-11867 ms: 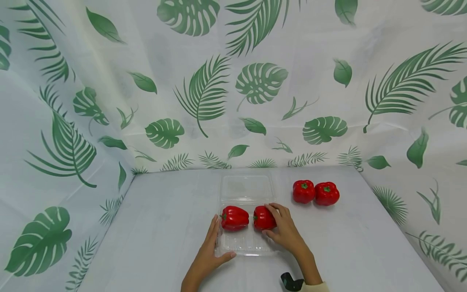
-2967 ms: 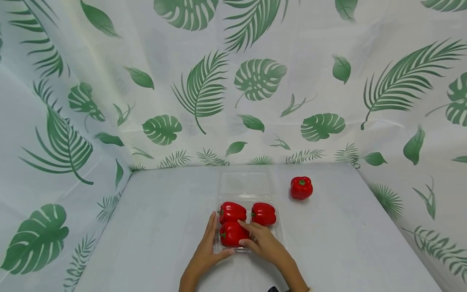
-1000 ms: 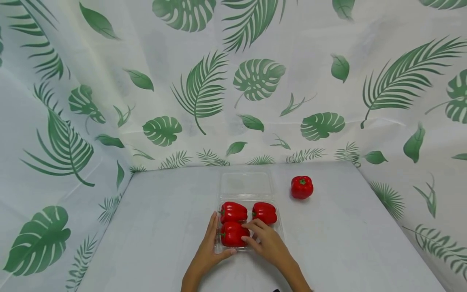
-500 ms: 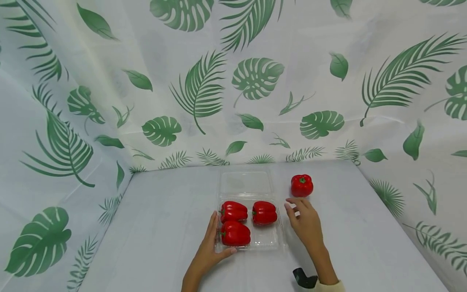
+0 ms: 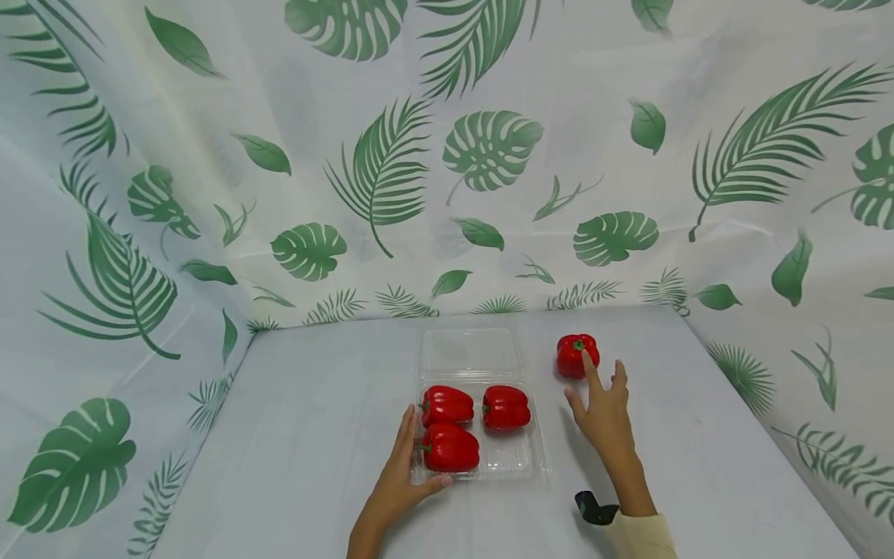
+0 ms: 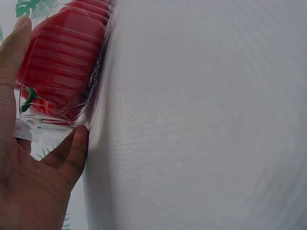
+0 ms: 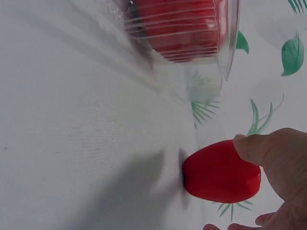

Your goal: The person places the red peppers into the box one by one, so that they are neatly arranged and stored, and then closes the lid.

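Observation:
A clear plastic clamshell box [image 5: 507,464] lies with its lid folded back. Inside are three red bell peppers: one at back left [image 5: 448,404], one at front left [image 5: 451,448] and one at back right [image 5: 506,408]. My left hand [image 5: 399,483] rests against the box's left side and front corner, fingers straight, thumb spread along the front edge. A separate bell pepper [image 5: 577,355] stands upright on the table, green stem up. My right hand [image 5: 604,409] is at its near side with fingers spread; whether they touch it I cannot tell.
The clear lid [image 5: 469,349] lies flat behind the box. A white cover [image 5: 300,435] spreads over the table, and leaf-printed cloth [image 5: 391,279] hangs at the back and both sides. A black device [image 5: 596,508] sits at my right wrist.
A bell pepper from the back right of the table is now in the box's front left. My right hand has left it and moved right and back toward the separate pepper.

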Tool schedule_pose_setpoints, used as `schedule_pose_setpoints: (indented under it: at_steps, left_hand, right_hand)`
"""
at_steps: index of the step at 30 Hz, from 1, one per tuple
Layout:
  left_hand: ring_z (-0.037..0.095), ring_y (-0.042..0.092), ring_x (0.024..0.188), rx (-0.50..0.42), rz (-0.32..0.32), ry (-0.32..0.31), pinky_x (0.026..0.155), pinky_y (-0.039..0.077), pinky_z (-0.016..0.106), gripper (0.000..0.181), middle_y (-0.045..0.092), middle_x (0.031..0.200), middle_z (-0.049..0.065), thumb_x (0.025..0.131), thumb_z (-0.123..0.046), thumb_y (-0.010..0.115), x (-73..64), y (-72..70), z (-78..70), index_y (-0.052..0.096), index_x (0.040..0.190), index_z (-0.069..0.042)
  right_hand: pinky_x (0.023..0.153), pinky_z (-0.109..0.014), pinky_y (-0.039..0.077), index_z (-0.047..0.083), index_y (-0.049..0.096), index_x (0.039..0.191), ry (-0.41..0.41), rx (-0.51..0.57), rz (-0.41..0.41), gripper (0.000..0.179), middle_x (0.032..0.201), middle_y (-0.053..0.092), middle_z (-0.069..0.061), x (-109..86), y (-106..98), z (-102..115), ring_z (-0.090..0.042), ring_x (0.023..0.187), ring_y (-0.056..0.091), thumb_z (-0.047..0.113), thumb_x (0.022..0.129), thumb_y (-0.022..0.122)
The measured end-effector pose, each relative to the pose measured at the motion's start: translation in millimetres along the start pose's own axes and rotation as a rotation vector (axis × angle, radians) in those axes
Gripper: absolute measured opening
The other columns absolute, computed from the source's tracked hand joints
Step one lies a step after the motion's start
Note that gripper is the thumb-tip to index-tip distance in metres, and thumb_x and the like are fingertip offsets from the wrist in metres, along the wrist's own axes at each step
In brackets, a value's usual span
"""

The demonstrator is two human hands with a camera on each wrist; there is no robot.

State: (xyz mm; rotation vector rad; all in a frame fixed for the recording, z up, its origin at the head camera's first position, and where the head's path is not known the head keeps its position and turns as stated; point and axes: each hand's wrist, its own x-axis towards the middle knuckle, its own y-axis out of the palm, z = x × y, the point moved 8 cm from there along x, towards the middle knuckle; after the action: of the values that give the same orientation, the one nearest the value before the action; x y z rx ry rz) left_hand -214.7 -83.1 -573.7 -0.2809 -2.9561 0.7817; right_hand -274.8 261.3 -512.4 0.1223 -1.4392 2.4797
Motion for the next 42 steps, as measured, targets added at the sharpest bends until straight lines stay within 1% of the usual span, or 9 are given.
schedule_pose_setpoints:
  at_steps: [6,10,13,19,27,30,35,39,42]
  left_hand:
    - [0.029,0.014,0.152,0.000,-0.007,0.014,0.111,0.034,0.058,0.114,0.004,0.166,-0.010,0.074,-0.048,0.080,0.9,-1.1,0.5,0.007,0.158,-0.030]
    - [0.030,0.014,0.152,-0.015,-0.005,0.016,0.111,0.034,0.058,0.113,0.004,0.166,-0.009,0.074,-0.047,0.081,0.7,-1.1,0.3,0.007,0.158,-0.028]
    - [0.031,0.014,0.152,-0.024,-0.003,0.014,0.111,0.034,0.059,0.113,0.005,0.166,-0.008,0.074,-0.047,0.081,0.5,-0.7,0.2,0.008,0.158,-0.027]
    - [0.031,0.015,0.152,-0.027,-0.006,0.008,0.111,0.034,0.058,0.114,0.005,0.166,-0.008,0.073,-0.046,0.081,0.8,-0.3,0.7,0.007,0.158,-0.027]
    - [0.031,0.015,0.152,-0.021,-0.005,0.012,0.111,0.035,0.059,0.114,0.005,0.166,-0.008,0.073,-0.048,0.081,1.2,-0.4,0.8,0.007,0.158,-0.028]
    - [0.031,0.015,0.152,-0.013,-0.007,0.015,0.111,0.035,0.059,0.114,0.005,0.166,-0.008,0.073,-0.048,0.081,1.3,-0.6,0.5,0.007,0.158,-0.028]
    - [0.030,0.014,0.152,-0.010,-0.005,0.001,0.111,0.035,0.058,0.114,0.004,0.166,-0.008,0.073,-0.051,0.080,1.9,-0.4,0.8,0.007,0.158,-0.029]
    - [0.030,0.015,0.152,-0.002,-0.005,-0.006,0.110,0.037,0.058,0.115,0.004,0.166,-0.008,0.072,-0.053,0.080,1.9,0.3,2.6,0.007,0.158,-0.029]
    - [0.030,0.015,0.152,0.004,-0.010,-0.005,0.110,0.037,0.058,0.115,0.005,0.166,-0.008,0.072,-0.054,0.079,1.5,0.2,3.8,0.007,0.158,-0.029]
  right_hand:
    - [0.091,-0.071,0.041,0.018,0.013,0.158,0.028,0.005,0.072,0.084,0.156,0.001,-0.037,11.7,14.0,-7.6,-0.063,0.135,0.024,0.021,0.091,0.065]
    - [0.095,-0.071,0.039,0.017,0.014,0.157,0.045,0.052,0.077,0.084,0.157,0.004,-0.035,13.9,20.1,-11.6,-0.060,0.136,0.027,0.020,0.091,0.065]
    - [0.099,-0.069,0.039,0.014,0.019,0.155,0.027,0.104,0.031,0.081,0.157,0.012,-0.033,14.5,21.5,-12.6,-0.057,0.136,0.031,0.017,0.089,0.068]
    - [0.106,-0.064,0.038,0.000,0.030,0.144,-0.028,0.190,-0.098,0.073,0.151,0.027,-0.030,13.6,19.1,-12.3,-0.049,0.139,0.032,0.014,0.086,0.073]
    - [0.108,-0.061,0.038,-0.005,0.033,0.139,0.068,0.249,-0.150,0.071,0.144,0.036,-0.029,12.0,18.9,-21.6,-0.045,0.137,0.037,0.015,0.085,0.075]
    - [0.107,-0.061,0.039,-0.004,0.036,0.137,0.082,0.262,-0.178,0.067,0.142,0.038,-0.028,11.3,17.2,-23.4,-0.045,0.135,0.039,0.015,0.085,0.075]
    - [0.101,-0.061,0.046,-0.004,0.041,0.132,0.051,0.285,-0.268,0.063,0.136,0.044,-0.027,9.4,13.2,-25.0,-0.042,0.128,0.045,0.014,0.084,0.077]
    - [0.094,-0.059,0.052,-0.003,0.040,0.133,0.048,0.327,-0.319,0.068,0.135,0.045,-0.026,6.9,12.8,-27.3,-0.040,0.124,0.047,0.013,0.080,0.080]
    - [0.092,-0.060,0.052,-0.001,0.035,0.138,0.067,0.406,-0.326,0.076,0.137,0.042,-0.024,4.2,12.3,-27.4,-0.040,0.123,0.048,0.013,0.079,0.080]
